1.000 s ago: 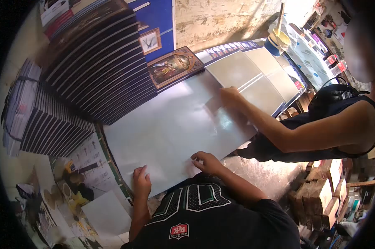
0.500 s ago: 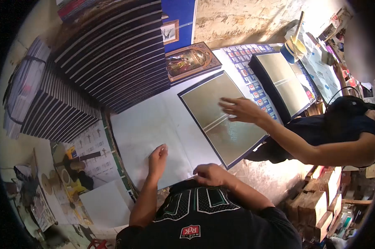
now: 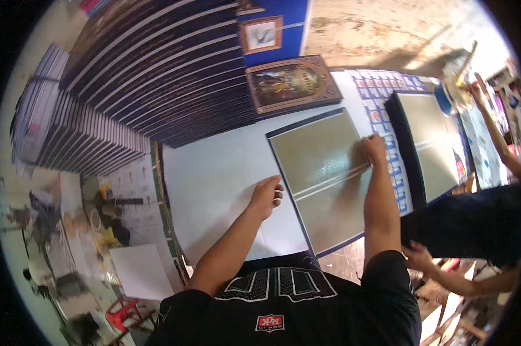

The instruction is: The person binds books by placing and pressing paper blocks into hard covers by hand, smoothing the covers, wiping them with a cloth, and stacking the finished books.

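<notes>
While lying flat on the white surface [image 3: 214, 173] as an opened-out book cover [image 3: 318, 153], inner boards up, points lengthwise from the far side to the near, with the far end leaning left and the near end right. Crossed the short way, about midway along, by pale strips [image 3: 324, 185], and edged in dark blue along the visible border. Has the left hand [image 3: 267, 196] just beside one long edge, loosely curled and partly open; impossible to tell whether touching with the fingertips. Has the right hand [image 3: 374, 149] at the opposite edge, closed like a fist; impossible to tell whether pinching the board, with the fingertips turned out of sight. Loses the near right corner behind the right forearm [image 3: 382, 202], and some surface detail to a shiny glare between the hands. Sits between a tall stack of dark books [image 3: 168, 75] and a printed sheet [image 3: 379, 117]. Cannot make out the small lettering on the picture-covered book [image 3: 295, 83] beyond. Can see only part of a co-worker [image 3: 468, 225], cut off by the dark lens border.
</notes>
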Available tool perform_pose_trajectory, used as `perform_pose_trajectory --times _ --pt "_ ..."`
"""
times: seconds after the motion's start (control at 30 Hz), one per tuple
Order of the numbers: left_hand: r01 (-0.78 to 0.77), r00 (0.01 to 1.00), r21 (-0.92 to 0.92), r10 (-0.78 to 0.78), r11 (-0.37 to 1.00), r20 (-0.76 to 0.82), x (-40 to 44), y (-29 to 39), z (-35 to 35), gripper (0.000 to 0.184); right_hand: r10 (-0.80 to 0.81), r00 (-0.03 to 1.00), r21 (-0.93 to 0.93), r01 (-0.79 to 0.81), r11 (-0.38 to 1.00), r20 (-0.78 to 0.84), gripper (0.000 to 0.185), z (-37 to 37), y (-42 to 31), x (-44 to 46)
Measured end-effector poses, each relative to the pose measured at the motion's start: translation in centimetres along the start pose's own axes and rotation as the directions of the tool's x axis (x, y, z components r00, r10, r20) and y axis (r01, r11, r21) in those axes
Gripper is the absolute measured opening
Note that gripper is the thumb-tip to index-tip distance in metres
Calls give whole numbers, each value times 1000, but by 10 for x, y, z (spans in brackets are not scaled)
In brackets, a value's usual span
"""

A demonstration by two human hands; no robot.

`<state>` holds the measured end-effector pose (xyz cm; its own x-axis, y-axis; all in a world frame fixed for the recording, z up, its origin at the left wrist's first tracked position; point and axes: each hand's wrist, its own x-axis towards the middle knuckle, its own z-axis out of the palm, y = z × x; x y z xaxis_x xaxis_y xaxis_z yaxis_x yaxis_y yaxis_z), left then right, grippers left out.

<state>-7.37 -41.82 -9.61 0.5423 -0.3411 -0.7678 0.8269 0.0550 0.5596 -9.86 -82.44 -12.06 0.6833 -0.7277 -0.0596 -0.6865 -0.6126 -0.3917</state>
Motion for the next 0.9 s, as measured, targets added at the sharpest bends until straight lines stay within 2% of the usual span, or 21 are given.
perform_pose_trajectory --times 0.1,0.17,0.23,0.3,0.37,0.43,0.47,0.5,0.53,0.57,0.63,0.7,0.77,0.83,0.9 --pt "40 999 -73 -40 997 0 10 0 3 25 -12 1000 158 11 987 7 39 2 2 0" --pt "22 999 -108 -18 994 40 9 0 4 23 -47 996 187 31 982 80 38 2 -3 -10" --pt "21 1000 -130 -20 991 9 10 -1 -1 21 -85 986 214 53 975 141 37 1 -5 -20" --pt "29 999 -214 -37 976 -30 7 -1 -12 19 -12 928 486 -185 854 373 33 0 -2 -32" --pt "5 999 -289 -15 957 -34 -1 0 -32 17 -90 917 535 -144 833 389 31 -6 -11 -54" --pt "-141 990 -276 135 951 -40 -18 7 -54 14 -157 904 583 -118 804 398 30 -2 -23 -77" --pt "-155 988 -313 144 937 -58 -22 9 -69 16 -218 900 672 -104 733 378 28 6 -30 -89" --pt "-206 977 -291 181 934 -109 -27 11 -86 22 -278 894 753 -93 652 351 26 14 -38 -100" --pt "-258 962 -210 230 943 -150 -34 17 -103 25 -259 916 730 -50 682 305 24 15 -67 -120" --pt "-287 942 -158 248 945 -225 -42 26 -117 24 -269 921 759 -42 650 281 23 18 -97 -139" --pt "-351 915 -205 288 914 -283 -43 34 -158 24 -312 916 798 -14 603 252 23 37 -141 -160" --pt "-398 877 -171 319 901 -360 -56 54 -185 16 -349 905 800 15 599 245 24 59 -177 -169" --pt "-389 881 -202 299 899 -365 -63 73 -209 13 -352 907 828 7 561 231 22 81 -204 -170" --pt "-392 870 -70 345 917 -353 -63 87 -231 22 -349 905 825 -4 564 242 21 96 -219 -165" --pt "-445 834 164 474 880 -281 -64 88 -247 27 -379 897 851 6 525 228 23 105 -230 -160"
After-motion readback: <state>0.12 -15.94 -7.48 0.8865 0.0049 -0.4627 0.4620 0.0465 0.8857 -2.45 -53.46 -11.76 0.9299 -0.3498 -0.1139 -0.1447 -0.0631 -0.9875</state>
